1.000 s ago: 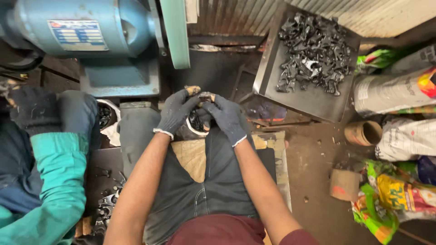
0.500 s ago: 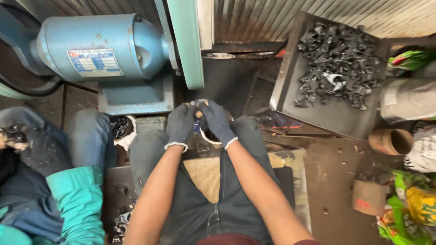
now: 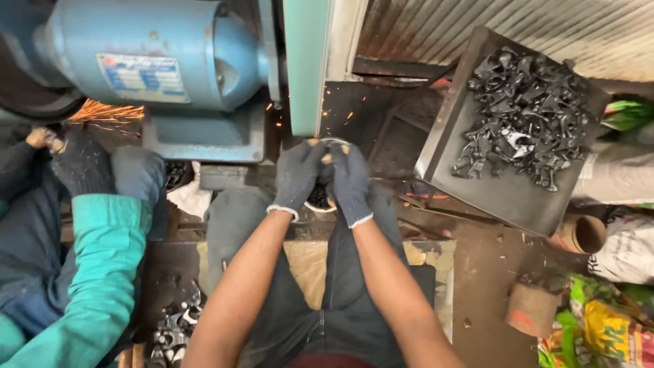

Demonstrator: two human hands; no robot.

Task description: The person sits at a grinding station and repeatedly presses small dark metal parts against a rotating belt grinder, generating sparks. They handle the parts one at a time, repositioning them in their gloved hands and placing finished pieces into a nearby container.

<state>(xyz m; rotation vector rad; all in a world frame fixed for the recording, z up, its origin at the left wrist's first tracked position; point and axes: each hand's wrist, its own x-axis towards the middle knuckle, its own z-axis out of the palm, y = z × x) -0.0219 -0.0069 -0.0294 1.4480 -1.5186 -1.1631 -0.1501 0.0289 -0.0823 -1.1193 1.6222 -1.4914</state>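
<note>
— Any labels or packages around you?

— One label plate (image 3: 142, 75), up and to the left of my hands (image 3: 323, 178), stuck on the round side of the blue motor housing (image 3: 170, 54). It's a rectangle, pale blue and white with a red stripe.

— And packages?

— All off to my right, on the floor. A crumpled bag (image 3: 599, 337) in yellow, green and red sits low, well apart from my hands. Just above it lies a white sack (image 3: 627, 249) with dark print. Higher up, past the metal tray (image 3: 477, 191), a green wrapper (image 3: 627, 114) peeks out.

— Screens, signs?

— None.
</note>
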